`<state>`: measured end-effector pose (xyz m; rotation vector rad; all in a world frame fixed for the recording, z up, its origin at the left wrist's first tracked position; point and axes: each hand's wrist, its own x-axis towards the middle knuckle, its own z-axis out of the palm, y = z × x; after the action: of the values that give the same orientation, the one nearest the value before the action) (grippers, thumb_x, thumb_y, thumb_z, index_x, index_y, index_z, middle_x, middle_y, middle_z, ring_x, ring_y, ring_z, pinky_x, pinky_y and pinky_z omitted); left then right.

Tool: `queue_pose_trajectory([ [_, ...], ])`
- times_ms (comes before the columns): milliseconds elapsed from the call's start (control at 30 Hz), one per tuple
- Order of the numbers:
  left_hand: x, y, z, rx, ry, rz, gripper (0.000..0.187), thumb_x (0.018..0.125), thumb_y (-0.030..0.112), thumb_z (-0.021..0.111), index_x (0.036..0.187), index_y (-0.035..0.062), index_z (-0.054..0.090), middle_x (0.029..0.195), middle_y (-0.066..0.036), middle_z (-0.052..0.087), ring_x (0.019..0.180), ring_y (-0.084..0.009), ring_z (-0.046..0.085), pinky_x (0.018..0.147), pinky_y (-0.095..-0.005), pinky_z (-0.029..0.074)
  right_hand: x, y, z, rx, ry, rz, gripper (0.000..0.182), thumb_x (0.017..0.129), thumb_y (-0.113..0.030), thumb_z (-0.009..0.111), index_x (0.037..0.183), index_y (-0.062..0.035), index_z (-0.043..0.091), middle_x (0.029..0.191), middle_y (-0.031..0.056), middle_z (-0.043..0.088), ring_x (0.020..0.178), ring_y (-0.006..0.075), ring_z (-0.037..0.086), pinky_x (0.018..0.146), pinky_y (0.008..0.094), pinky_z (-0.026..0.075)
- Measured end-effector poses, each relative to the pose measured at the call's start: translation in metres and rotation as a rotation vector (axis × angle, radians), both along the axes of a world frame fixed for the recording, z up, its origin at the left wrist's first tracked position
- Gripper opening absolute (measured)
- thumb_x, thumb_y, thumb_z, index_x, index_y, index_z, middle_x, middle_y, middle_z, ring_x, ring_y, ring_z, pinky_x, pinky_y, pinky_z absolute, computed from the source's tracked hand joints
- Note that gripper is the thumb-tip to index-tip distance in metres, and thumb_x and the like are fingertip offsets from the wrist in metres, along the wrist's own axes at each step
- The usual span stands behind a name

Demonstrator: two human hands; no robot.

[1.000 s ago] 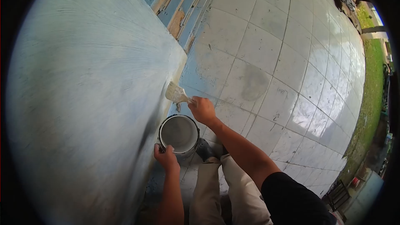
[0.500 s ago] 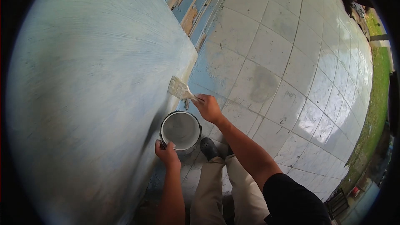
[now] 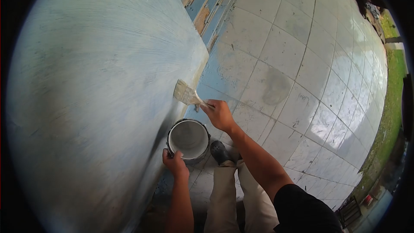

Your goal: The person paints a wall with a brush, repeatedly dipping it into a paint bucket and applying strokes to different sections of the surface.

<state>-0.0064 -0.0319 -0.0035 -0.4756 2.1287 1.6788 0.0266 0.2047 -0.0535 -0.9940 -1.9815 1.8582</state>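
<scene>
My right hand (image 3: 219,114) is closed around the handle of a wide, paint-smeared paintbrush (image 3: 186,93). Its bristles lie at the pale blue wall (image 3: 99,82), near the wall's lower right edge. With my left hand (image 3: 176,164) I grip the rim of a paint bucket (image 3: 188,139), thumb over the inside edge and fingers outside. The bucket's mouth faces up, showing a whitish-grey inside and a dark, stained rim. It is close beside the wall, below the brush in this view.
Grey-white floor tiles (image 3: 280,47) spread to the right, with blue paint along the wall's foot. Wooden strips (image 3: 202,15) run along the wall beyond the corner. My dark clog (image 3: 220,152) is just right of the bucket. Grass (image 3: 390,99) borders the tiles at far right.
The view has shifted slightly, so the wall edge and bucket appear a little further right. The brush stays at nearly the same place in the picture; both grips are unchanged.
</scene>
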Motion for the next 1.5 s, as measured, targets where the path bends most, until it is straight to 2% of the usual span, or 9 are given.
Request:
queue_pose_trajectory([
  [200,0.001,-0.002,-0.009,0.0,0.013,-0.016,0.023,0.072,-0.008,0.053,0.083,0.007,0.039,0.088,-0.001,0.046,0.081,-0.0147,0.044,0.078,-0.0233,0.028,-0.009,0.004,-0.053,-0.013,-0.304,-0.157,0.031,0.094,-0.022,0.068,0.08,0.0049,0.065,0.066,0.0236,0.058,0.057,0.0371,0.051,0.058,0.0422,0.045],
  [400,0.005,-0.006,-0.001,-0.031,0.013,-0.009,0.022,0.072,-0.008,0.052,0.087,0.0054,0.044,0.091,-0.002,0.05,0.083,-0.0155,0.046,0.079,-0.0233,0.03,-0.02,-0.004,-0.004,0.028,-0.048,-0.071,0.032,0.095,-0.02,0.067,0.077,0.0057,0.061,0.066,0.0245,0.056,0.055,0.0366,0.044,0.056,0.0422,0.043],
  [533,0.003,0.0,-0.001,0.011,0.047,0.024,0.022,0.072,-0.007,0.053,0.089,0.0038,0.047,0.093,-0.003,0.054,0.085,-0.0161,0.05,0.081,-0.0235,0.034,0.017,0.016,0.037,-0.135,-0.028,-0.034,0.023,0.097,-0.02,0.068,0.088,0.0013,0.072,0.063,0.0048,0.057,0.059,0.0126,0.042,0.057,0.0331,0.04],
  [667,0.001,0.001,-0.007,0.001,0.044,0.05,0.022,0.068,-0.006,0.054,0.085,0.0043,0.044,0.09,-0.003,0.053,0.083,-0.015,0.05,0.082,-0.0239,0.038,0.014,0.01,-0.019,-0.474,0.055,-0.129,0.023,0.098,-0.02,0.068,0.092,0.0002,0.075,0.07,-0.0031,0.06,0.065,0.0067,0.044,0.059,0.0303,0.04],
  [867,0.001,-0.014,-0.015,0.025,-0.006,0.035,0.023,0.07,-0.007,0.053,0.089,0.0043,0.045,0.094,-0.004,0.053,0.086,-0.0161,0.05,0.082,-0.0236,0.037,-0.012,-0.011,-0.114,-0.423,0.08,0.018,0.028,0.095,-0.027,0.072,0.096,0.0005,0.077,0.072,0.001,0.065,0.066,0.0098,0.051,0.061,0.0298,0.044],
  [1033,0.005,-0.031,-0.023,0.017,-0.003,0.013,0.024,0.072,-0.006,0.051,0.094,0.0041,0.047,0.098,-0.005,0.054,0.087,-0.0182,0.051,0.08,-0.0234,0.037,-0.008,-0.034,-0.147,-0.059,-0.482,-0.156,0.034,0.091,-0.033,0.072,0.092,0.0016,0.073,0.071,0.0223,0.065,0.066,0.0351,0.066,0.064,0.0469,0.049],
  [1133,0.015,-0.045,-0.028,-0.011,0.006,-0.006,0.026,0.072,-0.005,0.051,0.096,0.0038,0.049,0.097,-0.005,0.055,0.085,-0.0185,0.051,0.078,-0.0221,0.035,-0.017,-0.06,-0.127,0.012,-0.339,-0.074,0.033,0.092,-0.029,0.07,0.089,0.0034,0.071,0.076,0.0258,0.066,0.076,0.0436,0.068,0.067,0.0511,0.05],
  [1300,0.028,-0.046,-0.021,-0.025,-0.003,0.081,0.024,0.071,-0.005,0.052,0.093,0.004,0.047,0.094,-0.003,0.052,0.082,-0.0183,0.049,0.076,-0.0219,0.031,0.008,-0.07,-0.044,-0.148,-0.031,0.047,0.027,0.095,-0.024,0.07,0.1,0.0032,0.074,0.068,0.0157,0.064,0.064,0.0159,0.061,0.062,0.036,0.049],
  [1500,0.036,-0.062,-0.037,-0.018,0.004,0.05,0.027,0.071,-0.005,0.052,0.097,0.0031,0.048,0.1,-0.005,0.054,0.087,-0.0195,0.05,0.079,-0.0233,0.032,0.007,-0.065,-0.022,-0.463,0.271,0.08,0.024,0.098,-0.017,0.069,0.104,0.0053,0.073,0.07,-0.0032,0.058,0.064,0.0046,0.043,0.057,0.0282,0.039],
])
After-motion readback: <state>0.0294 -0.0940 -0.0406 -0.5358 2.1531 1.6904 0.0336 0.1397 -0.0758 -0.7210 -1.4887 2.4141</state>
